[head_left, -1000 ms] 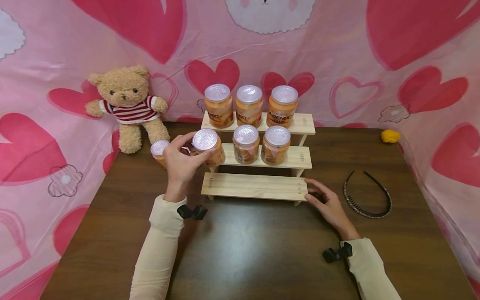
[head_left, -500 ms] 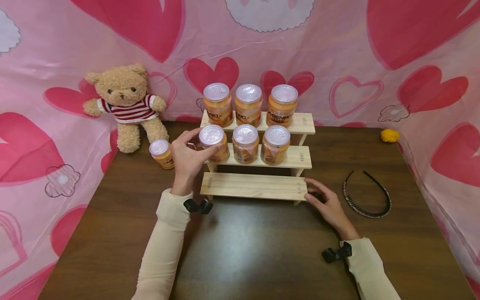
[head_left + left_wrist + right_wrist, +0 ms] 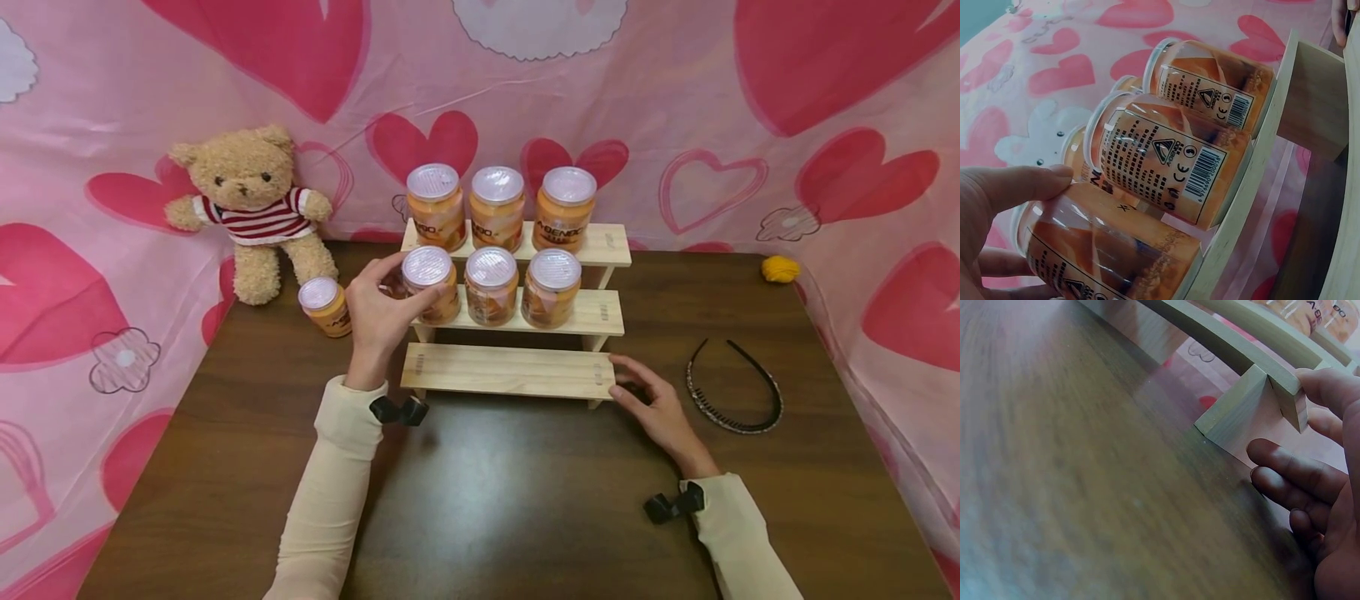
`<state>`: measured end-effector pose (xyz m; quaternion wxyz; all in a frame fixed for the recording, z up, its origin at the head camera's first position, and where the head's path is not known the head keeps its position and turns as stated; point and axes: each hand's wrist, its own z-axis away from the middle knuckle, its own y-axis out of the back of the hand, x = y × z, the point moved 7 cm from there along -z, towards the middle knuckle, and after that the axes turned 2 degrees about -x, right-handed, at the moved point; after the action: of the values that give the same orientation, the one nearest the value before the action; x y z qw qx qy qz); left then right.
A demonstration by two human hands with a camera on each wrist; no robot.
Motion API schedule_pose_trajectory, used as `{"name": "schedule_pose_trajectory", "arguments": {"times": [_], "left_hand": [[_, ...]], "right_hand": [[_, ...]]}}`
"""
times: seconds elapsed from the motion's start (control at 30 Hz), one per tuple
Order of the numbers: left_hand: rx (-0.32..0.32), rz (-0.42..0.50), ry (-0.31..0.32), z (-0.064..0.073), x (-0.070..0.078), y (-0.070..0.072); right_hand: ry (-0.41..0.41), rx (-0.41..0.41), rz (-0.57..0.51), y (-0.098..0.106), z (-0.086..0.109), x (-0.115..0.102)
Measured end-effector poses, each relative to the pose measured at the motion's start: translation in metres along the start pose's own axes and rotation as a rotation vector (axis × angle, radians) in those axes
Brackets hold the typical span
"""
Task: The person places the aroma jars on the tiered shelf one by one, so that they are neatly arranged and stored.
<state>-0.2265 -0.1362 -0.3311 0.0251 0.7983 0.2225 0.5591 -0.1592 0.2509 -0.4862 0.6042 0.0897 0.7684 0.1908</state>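
My left hand (image 3: 382,315) grips an orange jar with a silvery lid (image 3: 429,268), thumb in front and fingers behind. This jar stands upright at the left end of the middle board of a three-step wooden display stand (image 3: 510,371). In the left wrist view the held jar (image 3: 1110,244) sits beside another labelled jar (image 3: 1160,162), with the board under them. My right hand (image 3: 660,417) pinches the right end of the lowest board between thumb and forefinger; its other fingers curl loosely below in the right wrist view.
Three similar jars (image 3: 497,212) line the top board. Two more (image 3: 491,287) share the middle board. Another jar (image 3: 326,308) stands on the table (image 3: 480,500) near a teddy bear (image 3: 251,200). At right lie a black headband (image 3: 735,425) and a yellow ball (image 3: 780,269).
My left hand has brought its jar to the right, onto the middle board's left end beside the other two. It still holds it there. The right hand has stayed at the lowest board.
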Motion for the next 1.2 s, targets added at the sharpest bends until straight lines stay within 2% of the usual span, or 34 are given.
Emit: {"name": "schedule_pose_trajectory", "arguments": {"times": [0.2, 0.3, 0.4, 0.53, 0.6, 0.67, 0.87, 1.0, 1.2], "left_hand": [[-0.053, -0.066, -0.005, 0.001, 0.004, -0.002], [-0.061, -0.076, -0.012, 0.001, 0.007, 0.005], [-0.029, -0.047, -0.014, 0.000, 0.009, 0.020], [0.069, -0.023, -0.025, -0.003, 0.006, 0.051], [0.109, -0.022, -0.015, -0.004, 0.001, 0.066], [0.134, -0.015, 0.023, -0.005, -0.006, 0.079], [0.195, 0.017, 0.116, -0.007, -0.030, 0.110], [0.217, -0.012, 0.161, -0.007, -0.046, 0.122], [0.201, -0.093, 0.272, -0.008, -0.077, 0.131]], "right_hand": [[-0.003, 0.003, 0.006, 0.000, 0.000, 0.000], [-0.004, 0.001, -0.001, -0.001, 0.000, 0.001], [-0.003, 0.000, -0.006, -0.002, 0.000, 0.002], [-0.001, -0.005, -0.008, -0.002, -0.001, 0.001], [0.000, -0.007, -0.009, -0.002, -0.001, 0.000], [0.005, -0.006, -0.007, -0.001, 0.000, 0.000], [0.034, -0.004, -0.022, 0.000, 0.002, -0.003], [0.056, -0.011, -0.034, -0.002, 0.002, -0.005], [0.053, -0.002, -0.028, -0.002, 0.000, -0.006]]}}
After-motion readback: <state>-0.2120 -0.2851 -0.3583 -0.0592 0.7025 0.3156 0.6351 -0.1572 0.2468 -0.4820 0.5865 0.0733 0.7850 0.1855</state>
